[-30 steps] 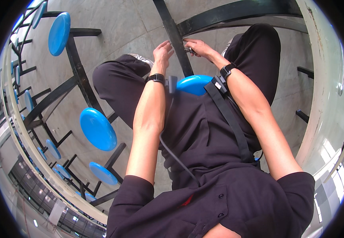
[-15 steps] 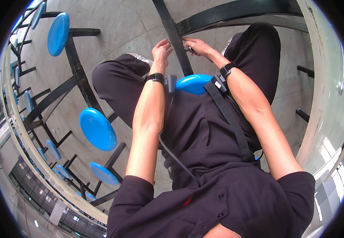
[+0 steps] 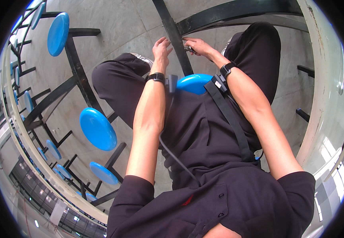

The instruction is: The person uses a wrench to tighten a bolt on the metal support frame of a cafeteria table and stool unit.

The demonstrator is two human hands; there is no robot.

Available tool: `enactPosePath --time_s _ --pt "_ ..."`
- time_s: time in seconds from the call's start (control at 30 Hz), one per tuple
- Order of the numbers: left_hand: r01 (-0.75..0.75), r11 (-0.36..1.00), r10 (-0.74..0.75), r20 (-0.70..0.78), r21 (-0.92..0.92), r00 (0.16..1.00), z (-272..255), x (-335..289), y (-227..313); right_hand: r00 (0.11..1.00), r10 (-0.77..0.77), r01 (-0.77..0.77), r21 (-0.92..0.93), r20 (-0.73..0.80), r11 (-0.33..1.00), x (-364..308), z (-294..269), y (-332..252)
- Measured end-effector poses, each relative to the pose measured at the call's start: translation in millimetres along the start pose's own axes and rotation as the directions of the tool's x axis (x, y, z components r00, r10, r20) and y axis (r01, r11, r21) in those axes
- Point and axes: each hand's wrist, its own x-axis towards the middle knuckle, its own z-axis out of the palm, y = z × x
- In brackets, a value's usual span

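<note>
Hands sit apart astride the dark beam (image 3: 183, 61): I see the left hand (image 3: 161, 50) loosely parted beside its left edge, the right hand (image 3: 199, 46) curled around a small metal object (image 3: 188, 49) near its right edge, probably for close control. Blue seat (image 3: 195, 84) caps the near end; floor (image 3: 120, 31) gives leftward room.
</note>
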Motion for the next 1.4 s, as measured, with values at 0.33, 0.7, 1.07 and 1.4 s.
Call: enactPosePath --time_s 0.33,0.7,1.07,1.4 --pt "-0.036 0.998 0.038 -0.031 0.048 0.999 1 0 3 1.000 0.010 -0.010 0.001 -0.019 1.000 0 1 -1" --pt "0.067 0.998 -0.068 -0.067 -0.013 0.995 -2 6 -8 1.000 0.020 -0.020 -0.024 -0.014 1.000 -4 -1 -4" --pt "0.184 0.982 -0.178 -0.134 0.035 0.975 0 3 -8 1.000 0.007 -0.007 -0.009 0.014 1.000 1 -1 1" --pt "-0.012 0.994 0.019 -0.063 0.109 0.998 -3 7 -11 1.000 0.010 -0.009 -0.022 0.018 1.000 5 -2 1"
